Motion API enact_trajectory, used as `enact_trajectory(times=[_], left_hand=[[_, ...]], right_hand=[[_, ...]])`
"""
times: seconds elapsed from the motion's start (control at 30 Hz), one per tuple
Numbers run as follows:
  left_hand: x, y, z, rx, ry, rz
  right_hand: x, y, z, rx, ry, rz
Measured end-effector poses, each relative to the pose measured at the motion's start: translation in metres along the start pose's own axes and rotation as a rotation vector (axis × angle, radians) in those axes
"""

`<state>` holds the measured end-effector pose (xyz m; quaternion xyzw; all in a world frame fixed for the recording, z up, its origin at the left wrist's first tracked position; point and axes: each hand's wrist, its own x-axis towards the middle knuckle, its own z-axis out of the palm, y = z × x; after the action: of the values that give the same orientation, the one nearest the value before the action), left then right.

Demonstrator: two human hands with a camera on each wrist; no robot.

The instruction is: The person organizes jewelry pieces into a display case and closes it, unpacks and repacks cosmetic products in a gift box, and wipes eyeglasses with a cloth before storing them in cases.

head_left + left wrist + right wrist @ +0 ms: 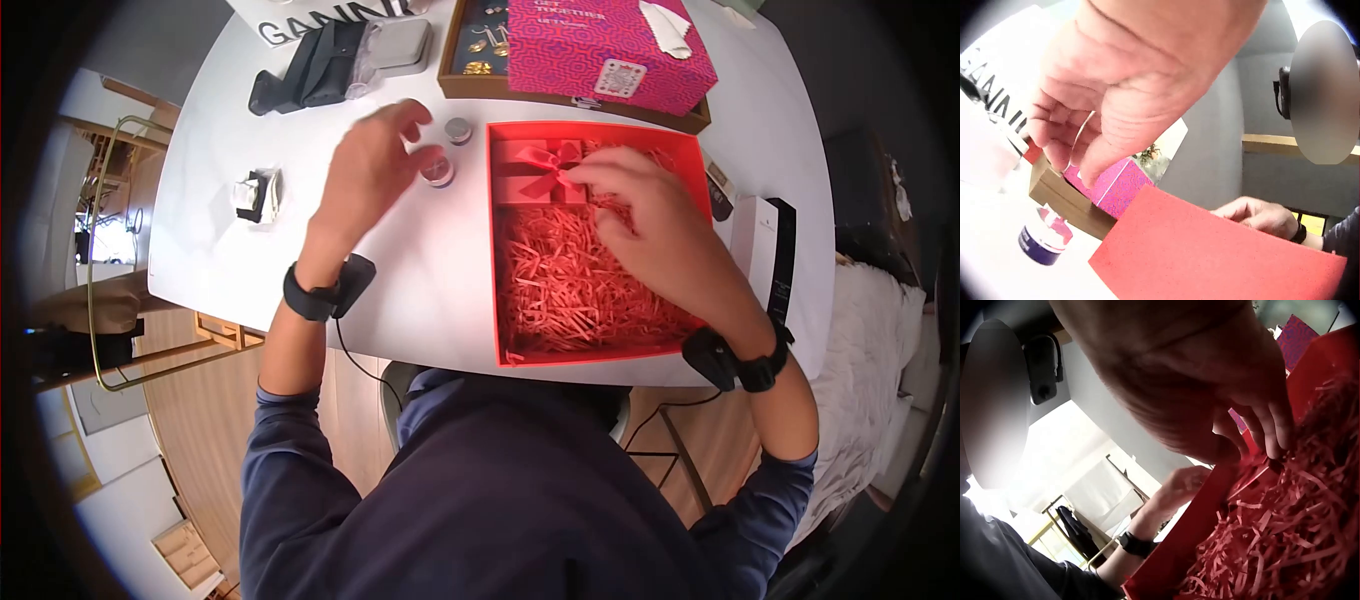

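My left hand (375, 165) hovers above the table beside a small round jar (437, 172), thumb and bent fingers apart. In the left wrist view, a thin pale curved edge shows among its fingers; I cannot tell what it belongs to. That view shows the jar (1041, 240) with a dark blue band and white and pink on top. A grey round lid-like disc (458, 130) lies behind it. My right hand (645, 205) reaches into the red box (491, 270), fingertips at the ribbon bow (548, 168) on a small red box (512, 188). Red shredded paper (570, 280) fills the rest.
A pink patterned box (560, 60) sits on a brown jewellery case (470, 85) at the back. Dark and grey pouches (325, 65) lie back left. A small black-and-white item (255, 195) is at left; a white box (755, 240) stands at right.
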<state>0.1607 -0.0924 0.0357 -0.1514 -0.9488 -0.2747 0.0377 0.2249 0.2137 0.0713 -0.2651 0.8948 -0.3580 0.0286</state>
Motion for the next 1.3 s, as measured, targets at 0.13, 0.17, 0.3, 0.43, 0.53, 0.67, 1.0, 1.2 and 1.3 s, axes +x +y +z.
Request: enact_trajectory(times=[0.13,0.17,0.3,0.43,0.53,0.67,1.0,1.2,1.3], left_hand=[[-0.013,-0.006,0.027,0.083,-0.050,0.182],[-0.013,-0.012,0.036,0.083,-0.048,0.177],[-0.004,-0.016,0.038,0.049,-0.049,0.105],[0.007,0.014,0.007,-0.398,0.190,0.149],[0.004,0.040,-0.013,-0.636,0.110,0.298],[0.006,0.032,-0.034,-0.005,0.047,0.195],[-0.009,-0.020,0.019,0.247,-0.146,0.028],[0.002,-0.007,0.020,0.300,0.148,0.253],[0.028,-0.003,0.029,0.160,-0.004,0.332]], right_hand=[[-0.006,-0.012,-0.017,0.150,0.118,0.110],[-0.008,-0.015,-0.021,0.185,0.133,0.159],[-0.018,-0.015,-0.029,0.195,0.144,0.232],[-0.022,-0.013,-0.028,0.396,0.221,0.263],[-0.015,-0.026,-0.027,0.801,0.166,0.308],[-0.008,-0.024,-0.013,0.607,0.148,0.207],[-0.021,-0.024,-0.018,0.566,0.030,0.286],[-0.026,-0.026,-0.017,0.574,0.091,0.255],[-0.021,-0.027,-0.014,0.661,0.129,0.234]])
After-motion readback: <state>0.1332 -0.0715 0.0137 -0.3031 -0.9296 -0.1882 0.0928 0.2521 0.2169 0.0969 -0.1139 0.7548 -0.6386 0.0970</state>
